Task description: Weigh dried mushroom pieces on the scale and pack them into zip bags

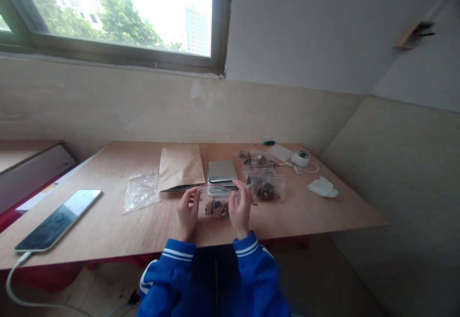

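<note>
A clear zip bag [216, 206] with brown, dried-looking pieces in its bottom stands near the table's front edge, between my hands. My left hand [188, 209] pinches the bag's upper left corner. At the upper right end of the bag, my right hand [241, 207] has its fingers closed on the edge. Just behind the bag sits a small silver scale [222, 172], its front partly seen through the plastic. To the right of my right hand lie more zip bags [265, 188] of similar dark brown pieces.
A brown paper bag [181, 167] lies left of the scale, beside a crumpled clear plastic bag [141, 191]. A phone [59, 220] with a cable is at the left. On the right are a white dome camera [300, 157] and a crumpled white tissue [322, 187].
</note>
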Demonstrator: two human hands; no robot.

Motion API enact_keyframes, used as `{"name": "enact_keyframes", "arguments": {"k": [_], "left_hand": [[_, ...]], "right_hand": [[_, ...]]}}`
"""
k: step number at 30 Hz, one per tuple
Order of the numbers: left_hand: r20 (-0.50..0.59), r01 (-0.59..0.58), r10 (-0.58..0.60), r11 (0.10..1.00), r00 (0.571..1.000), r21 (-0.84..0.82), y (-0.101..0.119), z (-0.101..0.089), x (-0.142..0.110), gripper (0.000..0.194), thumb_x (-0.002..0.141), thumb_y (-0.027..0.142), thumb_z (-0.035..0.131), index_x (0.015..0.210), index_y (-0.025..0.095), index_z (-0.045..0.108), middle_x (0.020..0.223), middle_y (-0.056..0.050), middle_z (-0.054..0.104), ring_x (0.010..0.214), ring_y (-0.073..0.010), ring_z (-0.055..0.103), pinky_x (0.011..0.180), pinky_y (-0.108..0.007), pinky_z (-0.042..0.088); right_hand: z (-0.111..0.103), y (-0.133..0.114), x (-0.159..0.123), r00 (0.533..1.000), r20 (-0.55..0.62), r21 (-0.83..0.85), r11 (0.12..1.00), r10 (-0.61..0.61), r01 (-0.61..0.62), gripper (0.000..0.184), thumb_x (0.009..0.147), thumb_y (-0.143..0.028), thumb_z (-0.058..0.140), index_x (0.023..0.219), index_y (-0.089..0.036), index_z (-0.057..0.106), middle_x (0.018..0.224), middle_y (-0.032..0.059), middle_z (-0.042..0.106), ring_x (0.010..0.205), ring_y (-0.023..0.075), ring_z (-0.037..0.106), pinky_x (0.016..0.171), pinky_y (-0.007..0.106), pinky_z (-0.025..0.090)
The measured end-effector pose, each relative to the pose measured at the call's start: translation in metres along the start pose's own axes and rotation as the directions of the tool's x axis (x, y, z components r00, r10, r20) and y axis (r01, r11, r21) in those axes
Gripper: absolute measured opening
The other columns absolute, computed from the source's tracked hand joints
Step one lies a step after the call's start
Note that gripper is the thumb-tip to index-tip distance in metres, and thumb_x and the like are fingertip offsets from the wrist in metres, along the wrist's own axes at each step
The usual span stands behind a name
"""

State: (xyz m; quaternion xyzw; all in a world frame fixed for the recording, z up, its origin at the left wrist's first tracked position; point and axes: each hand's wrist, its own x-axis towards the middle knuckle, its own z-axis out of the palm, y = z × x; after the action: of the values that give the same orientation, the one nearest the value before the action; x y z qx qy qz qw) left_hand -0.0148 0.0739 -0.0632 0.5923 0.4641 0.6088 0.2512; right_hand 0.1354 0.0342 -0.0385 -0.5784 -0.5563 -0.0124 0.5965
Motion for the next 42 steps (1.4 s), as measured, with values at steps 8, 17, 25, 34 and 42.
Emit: {"name": "enact_keyframes", "arguments": {"k": [8,17,25,34,42], "left_hand": [[-0.024,-0.241,0.242,0.969,0.970,0.051,-0.006,-0.002,-0.004,0.018,0.089,0.031,0.050,0.094,0.019,0.062,0.088,-0.004,0.068,0.072,-0.0123,0.063,0.058,-0.021,0.050],[0.000,-0.278,0.278,0.959,0.961,0.057,-0.019,-0.001,-0.008,0.013,0.091,0.025,0.047,0.095,0.019,0.058,0.080,-0.001,0.064,0.059,-0.0085,0.058,0.054,-0.019,0.047],[-0.135,-0.322,0.345,0.932,0.929,0.165,-0.014,0.000,-0.005,0.010,0.089,0.024,0.048,0.093,0.018,0.055,0.080,-0.002,0.062,0.059,-0.0081,0.056,0.053,-0.019,0.045],[-0.118,-0.226,0.231,0.973,0.966,0.049,-0.019,-0.001,-0.005,0.017,0.090,0.034,0.046,0.094,0.018,0.053,0.079,-0.002,0.059,0.060,-0.0094,0.055,0.053,-0.020,0.044],[-0.110,-0.147,0.145,0.989,0.983,-0.012,-0.012,0.000,-0.005,0.021,0.090,0.038,0.047,0.097,0.019,0.051,0.081,-0.002,0.059,0.059,-0.0091,0.057,0.053,-0.021,0.047]], "right_hand": [[-0.004,-0.055,0.040,0.788,0.582,-0.038,0.961,-0.201,0.273,0.022,0.087,-0.027,0.059,0.108,-0.021,0.060,0.099,0.0040,0.068,0.096,0.0203,0.057,0.091,0.036,0.035],[0.008,-0.054,0.048,0.714,0.663,-0.128,0.906,-0.225,0.404,0.012,0.088,-0.013,0.056,0.079,-0.020,0.061,0.081,0.0011,0.068,0.083,0.0177,0.056,0.080,0.031,0.034],[0.014,-0.056,0.035,0.737,0.635,-0.131,0.909,-0.230,0.396,0.008,0.092,-0.022,0.053,0.089,-0.018,0.060,0.088,0.0036,0.067,0.086,0.0191,0.057,0.079,0.030,0.036],[0.005,-0.028,0.034,0.758,0.628,-0.208,0.900,-0.177,0.383,0.015,0.091,-0.025,0.057,0.079,-0.022,0.065,0.074,0.0004,0.067,0.076,0.0154,0.058,0.076,0.028,0.034],[0.007,-0.040,0.031,0.767,0.608,-0.123,0.929,-0.207,0.348,0.014,0.090,-0.032,0.058,0.099,-0.024,0.065,0.087,0.0017,0.070,0.086,0.0178,0.059,0.081,0.030,0.036]]}}
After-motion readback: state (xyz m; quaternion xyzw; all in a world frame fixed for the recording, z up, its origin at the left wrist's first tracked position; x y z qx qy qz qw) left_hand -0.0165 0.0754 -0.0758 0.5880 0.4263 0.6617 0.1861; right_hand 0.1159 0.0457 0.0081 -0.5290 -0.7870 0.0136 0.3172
